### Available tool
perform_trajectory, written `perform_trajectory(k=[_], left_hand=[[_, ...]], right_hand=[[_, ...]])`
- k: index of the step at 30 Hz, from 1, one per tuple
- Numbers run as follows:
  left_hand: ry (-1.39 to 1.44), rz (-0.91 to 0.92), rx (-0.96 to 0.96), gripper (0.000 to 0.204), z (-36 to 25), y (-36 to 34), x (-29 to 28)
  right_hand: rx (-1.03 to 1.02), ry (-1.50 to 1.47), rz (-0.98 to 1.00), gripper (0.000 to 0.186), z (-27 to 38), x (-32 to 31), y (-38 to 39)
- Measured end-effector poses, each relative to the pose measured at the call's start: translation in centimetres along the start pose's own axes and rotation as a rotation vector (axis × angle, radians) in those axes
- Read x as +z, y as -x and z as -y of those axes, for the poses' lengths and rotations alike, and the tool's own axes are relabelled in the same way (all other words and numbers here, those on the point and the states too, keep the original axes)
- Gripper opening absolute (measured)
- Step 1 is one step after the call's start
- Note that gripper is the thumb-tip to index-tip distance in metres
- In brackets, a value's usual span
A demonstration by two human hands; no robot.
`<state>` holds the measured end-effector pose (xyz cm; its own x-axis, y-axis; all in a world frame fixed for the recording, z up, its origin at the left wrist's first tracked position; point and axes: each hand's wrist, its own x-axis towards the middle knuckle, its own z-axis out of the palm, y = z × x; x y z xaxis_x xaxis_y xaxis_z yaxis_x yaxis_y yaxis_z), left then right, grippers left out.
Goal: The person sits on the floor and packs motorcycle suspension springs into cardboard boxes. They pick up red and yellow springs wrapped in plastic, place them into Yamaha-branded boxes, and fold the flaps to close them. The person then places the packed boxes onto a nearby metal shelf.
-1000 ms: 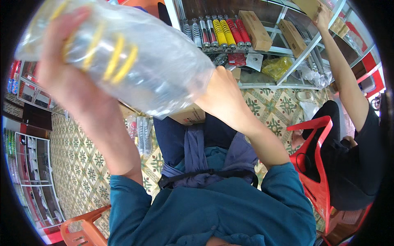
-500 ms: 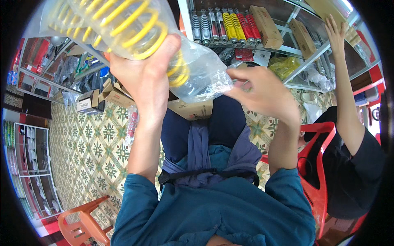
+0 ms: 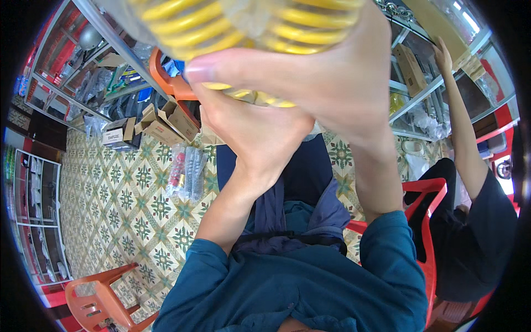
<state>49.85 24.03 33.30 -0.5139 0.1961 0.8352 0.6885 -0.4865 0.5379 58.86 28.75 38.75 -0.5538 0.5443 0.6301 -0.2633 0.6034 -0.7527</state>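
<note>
Yellow coil springs [image 3: 310,22], blurred and close to the camera, fill the top middle; translucent wrapping shows around them, cut off by the frame. My left hand [image 3: 254,130] is closed around their lower part, beneath my right hand. My right hand [image 3: 326,83] grips the springs from the right, its thumb lying across them toward the left. The lower ends of the springs are mostly hidden behind both hands.
A co-worker [image 3: 464,232] on a red chair [image 3: 426,188] reaches up at the glass shelving [image 3: 420,116] on the right. Open cartons [image 3: 166,122] and wrapped shocks [image 3: 188,171] lie on the tiled floor [image 3: 110,210]. An orange chair [image 3: 88,299] stands lower left.
The bagged springs have moved to the upper middle, closer to the camera. My left hand has moved right, and my right hand has gone from the bag's end onto the springs.
</note>
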Motion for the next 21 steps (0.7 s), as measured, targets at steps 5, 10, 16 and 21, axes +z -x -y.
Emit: perform_trajectory(k=[5,10,16,21], left_hand=[[-0.076,0.026,-0.035,0.083,-2.0,0.3,0.4],[-0.079,0.418,-0.117,0.080,-1.6,0.0,-1.6],[0.315,0.791,-0.376,0.062,1.0,-2.8,-4.8],[0.027,1.082,-0.356,0.053,0.6,-5.4,-7.4]], right_hand=[[0.130,-0.029,-0.057,0.062,2.9,-0.5,-0.9],[0.182,-0.201,-0.072,0.058,2.8,-1.8,-1.7],[0.080,-0.434,0.054,0.055,-3.3,-3.3,-1.3],[-0.108,-0.292,0.138,0.056,-6.1,-2.4,-0.2]])
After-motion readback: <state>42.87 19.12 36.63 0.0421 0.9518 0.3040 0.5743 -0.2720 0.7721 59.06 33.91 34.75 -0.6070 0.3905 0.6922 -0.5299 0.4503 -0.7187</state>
